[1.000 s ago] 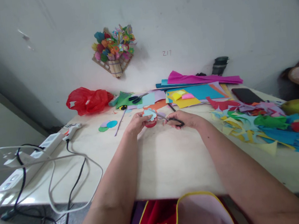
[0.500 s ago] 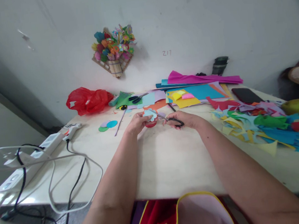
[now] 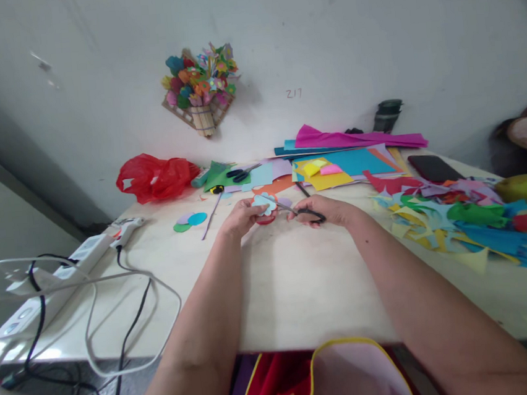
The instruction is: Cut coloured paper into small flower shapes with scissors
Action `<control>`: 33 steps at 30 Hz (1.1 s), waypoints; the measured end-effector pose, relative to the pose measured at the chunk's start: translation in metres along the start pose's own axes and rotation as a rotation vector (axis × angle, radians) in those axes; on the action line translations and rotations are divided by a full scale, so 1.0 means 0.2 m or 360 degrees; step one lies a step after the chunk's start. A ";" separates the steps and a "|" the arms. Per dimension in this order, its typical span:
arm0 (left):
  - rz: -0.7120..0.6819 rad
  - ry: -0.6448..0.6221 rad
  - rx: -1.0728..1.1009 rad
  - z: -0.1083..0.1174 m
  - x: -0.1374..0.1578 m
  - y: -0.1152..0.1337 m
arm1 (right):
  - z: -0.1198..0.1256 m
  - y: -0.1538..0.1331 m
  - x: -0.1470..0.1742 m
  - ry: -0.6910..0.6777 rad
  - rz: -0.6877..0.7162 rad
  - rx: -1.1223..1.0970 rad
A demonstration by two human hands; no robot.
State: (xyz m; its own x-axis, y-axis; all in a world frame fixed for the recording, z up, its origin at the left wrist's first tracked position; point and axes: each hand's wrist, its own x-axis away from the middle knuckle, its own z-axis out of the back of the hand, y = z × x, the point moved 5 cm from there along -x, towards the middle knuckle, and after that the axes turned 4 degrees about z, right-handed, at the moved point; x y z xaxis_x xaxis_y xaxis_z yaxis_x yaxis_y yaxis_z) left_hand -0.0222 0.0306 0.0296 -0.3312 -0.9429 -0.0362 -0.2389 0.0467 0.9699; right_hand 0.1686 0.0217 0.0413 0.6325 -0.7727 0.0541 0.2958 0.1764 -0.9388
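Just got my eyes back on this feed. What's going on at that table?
A person is doing papercraft at a pale table with both hands. The left hand holds a light blue paper flower; the right hand holds black-handled scissors, with the blades reaching to the flower. Whether they are cutting right now is too small to tell. Coloured scraps are heaped on the right, paper discs lie on the left, and spare scissors lie further back.

The left forearm (image 3: 203,296) and right forearm (image 3: 410,270), both bare, reach forward and converge, the left hand (image 3: 242,217) pinching with its thumb (image 3: 258,210) pointing inward, the right hand (image 3: 318,208) curled into a grip, the two hands level, near each other but apart.
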 end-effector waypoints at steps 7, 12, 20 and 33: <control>0.0028 -0.0008 0.0013 -0.01 0.01 0.00 | 0.00 -0.02 0.01 0.0010 0.0009 0.0030; 0.0011 -0.0013 0.0008 0.00 0.01 0.00 | 0.00 -0.01 0.01 0.0006 -0.0020 0.0034; 0.0014 -0.0016 0.0029 0.01 0.00 -0.01 | -0.01 -0.01 0.01 0.0012 -0.0033 -0.0020; 0.0010 -0.0016 0.0034 0.01 -0.01 -0.02 | -0.01 0.03 -0.03 0.0013 0.0007 -0.0003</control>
State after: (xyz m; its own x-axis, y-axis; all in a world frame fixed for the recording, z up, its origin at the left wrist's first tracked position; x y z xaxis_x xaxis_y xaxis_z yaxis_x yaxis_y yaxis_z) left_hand -0.0228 0.0333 0.0243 -0.3417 -0.9393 -0.0325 -0.2562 0.0599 0.9648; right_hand 0.1659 0.0265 0.0341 0.6280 -0.7768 0.0472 0.2918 0.1788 -0.9396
